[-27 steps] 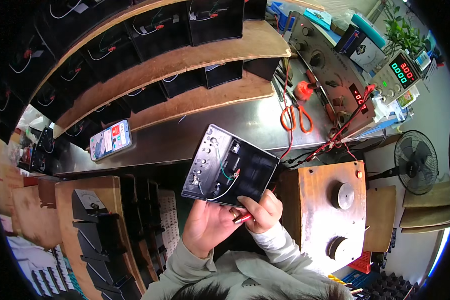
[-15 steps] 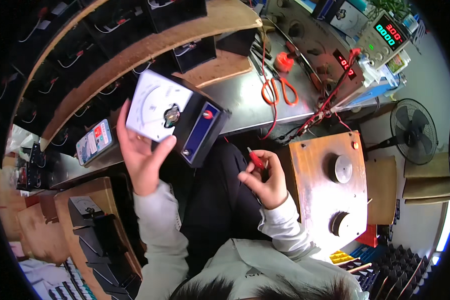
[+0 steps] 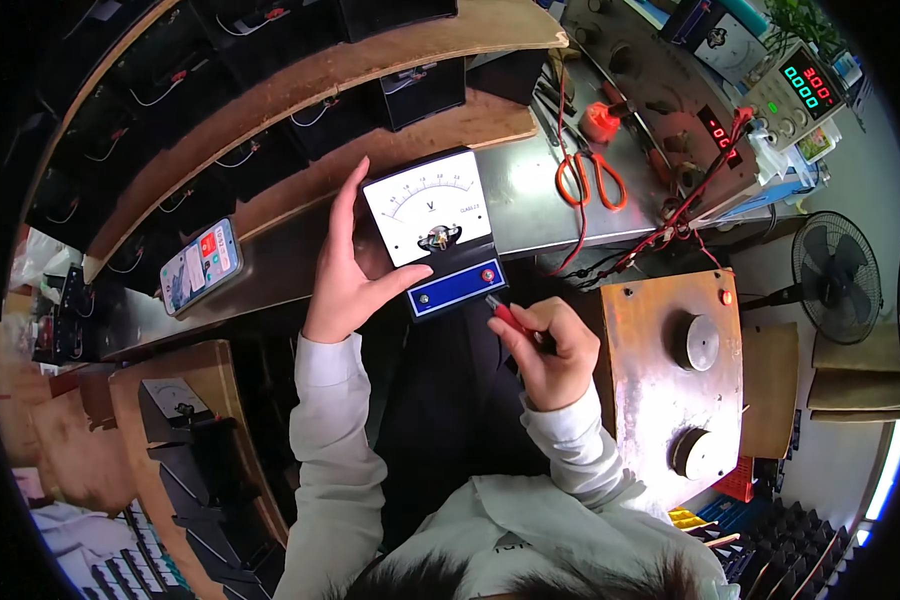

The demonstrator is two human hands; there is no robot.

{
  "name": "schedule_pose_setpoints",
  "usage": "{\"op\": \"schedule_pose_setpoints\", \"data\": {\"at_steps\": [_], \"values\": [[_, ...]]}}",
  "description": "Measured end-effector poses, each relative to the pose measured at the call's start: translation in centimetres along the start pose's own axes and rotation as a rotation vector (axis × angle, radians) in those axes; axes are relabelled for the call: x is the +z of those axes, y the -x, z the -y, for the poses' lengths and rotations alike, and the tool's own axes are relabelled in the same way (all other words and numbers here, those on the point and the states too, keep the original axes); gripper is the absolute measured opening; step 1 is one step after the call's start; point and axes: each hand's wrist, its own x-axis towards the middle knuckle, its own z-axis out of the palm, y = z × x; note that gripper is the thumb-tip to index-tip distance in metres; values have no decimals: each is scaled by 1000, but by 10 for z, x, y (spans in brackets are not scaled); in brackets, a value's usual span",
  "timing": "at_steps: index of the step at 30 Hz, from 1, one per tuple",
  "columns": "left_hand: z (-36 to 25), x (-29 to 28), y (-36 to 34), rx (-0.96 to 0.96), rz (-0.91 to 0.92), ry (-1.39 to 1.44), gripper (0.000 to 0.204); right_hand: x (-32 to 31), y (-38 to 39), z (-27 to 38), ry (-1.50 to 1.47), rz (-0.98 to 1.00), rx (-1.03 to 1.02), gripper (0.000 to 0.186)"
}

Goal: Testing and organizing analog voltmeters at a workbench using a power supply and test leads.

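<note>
Metal worktop (image 3: 530,220) lies beyond the meter (image 3: 428,212), held by the spread left hand (image 3: 343,283); the right hand (image 3: 553,350) pinches a red tool (image 3: 507,317) beside it, apparently a positioning step requiring alignment.

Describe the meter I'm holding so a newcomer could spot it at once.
Find the metal bench; by its near edge is the left hand. It holds the meter, whose white dial sits above a blue panel. Unlike the lower-left meter and the upper-right meter, also white-dialled, it alone is in a hand.
</note>
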Motion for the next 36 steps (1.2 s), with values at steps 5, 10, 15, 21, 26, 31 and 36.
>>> {"op": "schedule_pose_setpoints", "data": {"at_steps": [5,10,15,21,26,31,36], "values": [[-4,2,-2,-60,-4,-10,113,9,-20,-9,0,16,62,24],[-3,1,-2,-101,16,-13,115,18,-15,-3,88,-103,28,23],[-1,-2,0,-40,-32,-281,113,15,-12,-11,49,-95,94,19],[-1,-4,-4,-14,43,-190,109,13,-19,-18,74,-97,-4,20],[1,-7,-3,-18,75,-312,109,10,-25,-8,111,-45,25,22],[4,-8,-4,-22,76,-297,110,8,-24,-9,156,-24,15,15],[5,-6,-2,-30,7,-302,109,-13,-9,-28,-4,-167,51,22]]}}
